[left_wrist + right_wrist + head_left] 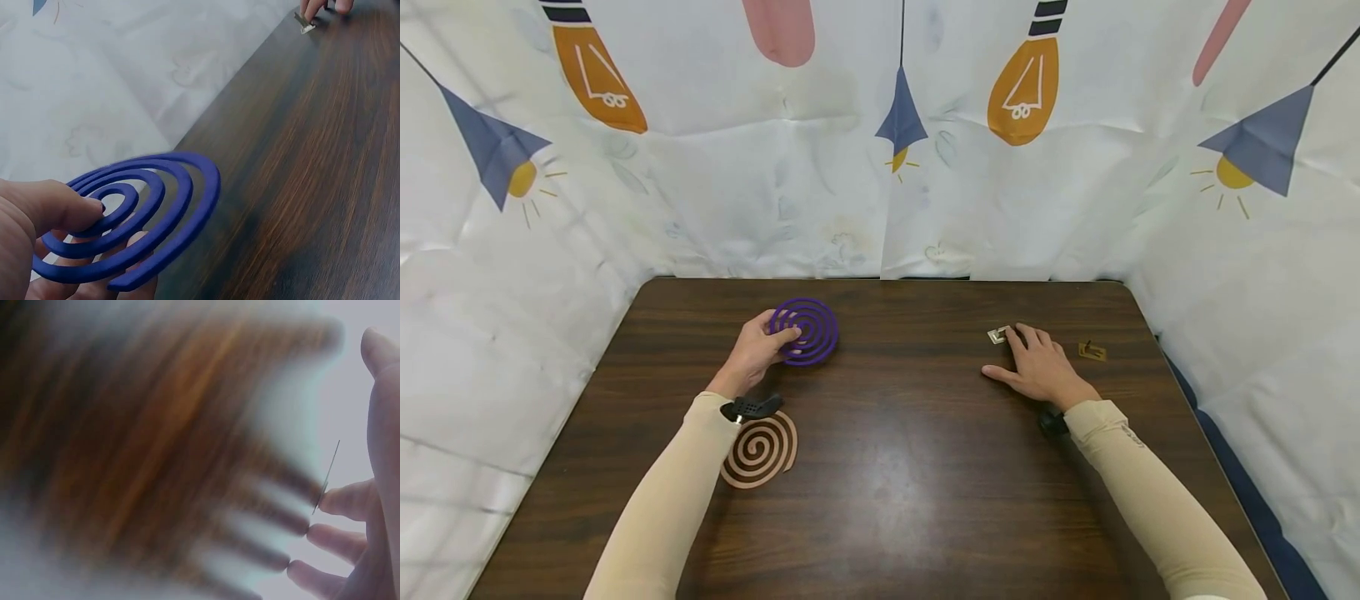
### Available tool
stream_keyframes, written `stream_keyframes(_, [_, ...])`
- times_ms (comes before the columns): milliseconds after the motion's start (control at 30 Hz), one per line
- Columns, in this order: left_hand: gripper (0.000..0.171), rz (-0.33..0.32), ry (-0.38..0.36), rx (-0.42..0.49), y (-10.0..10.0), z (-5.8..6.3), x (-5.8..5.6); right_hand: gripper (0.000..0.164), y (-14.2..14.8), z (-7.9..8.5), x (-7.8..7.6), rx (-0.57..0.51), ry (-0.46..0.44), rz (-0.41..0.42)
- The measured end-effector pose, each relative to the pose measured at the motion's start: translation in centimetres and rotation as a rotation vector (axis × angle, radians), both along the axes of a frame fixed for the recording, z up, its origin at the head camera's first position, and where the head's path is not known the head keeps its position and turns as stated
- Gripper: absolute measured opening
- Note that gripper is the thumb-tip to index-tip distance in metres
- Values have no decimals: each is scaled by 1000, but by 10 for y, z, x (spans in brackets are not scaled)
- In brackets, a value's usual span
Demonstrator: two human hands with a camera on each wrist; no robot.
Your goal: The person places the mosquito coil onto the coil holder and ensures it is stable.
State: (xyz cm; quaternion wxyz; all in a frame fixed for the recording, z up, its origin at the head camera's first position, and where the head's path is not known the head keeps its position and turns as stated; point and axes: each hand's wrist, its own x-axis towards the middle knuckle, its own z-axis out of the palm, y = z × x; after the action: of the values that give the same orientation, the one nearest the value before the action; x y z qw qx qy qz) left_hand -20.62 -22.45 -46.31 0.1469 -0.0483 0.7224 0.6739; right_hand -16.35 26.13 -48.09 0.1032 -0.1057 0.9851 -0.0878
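My left hand (752, 352) holds a purple mosquito coil (834, 332) above the table's left half, thumb on its upper face and fingers beneath. The left wrist view shows this spiral tilted, in a pinch near its centre (128, 199). On the right, my right hand (1039, 368) is palm down with its fingers spread. Its index fingertip touches a small silvery metal coil stand (997, 335), seen edge-on as a thin line (330, 469) in the right wrist view. A brass-coloured coil stand (1092, 352) lies right of that hand.
A tan mosquito coil (758, 448) lies flat beside my left forearm, partly covered by the wrist strap (751, 407). The dark wooden table (895, 433) reaches back to a printed white curtain (835, 192), which also hangs along both sides.
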Motion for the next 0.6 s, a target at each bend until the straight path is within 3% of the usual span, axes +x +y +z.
stream_keyframes(600, [40, 0, 3, 65, 26, 1, -4, 100, -21, 1, 0, -2, -1, -7])
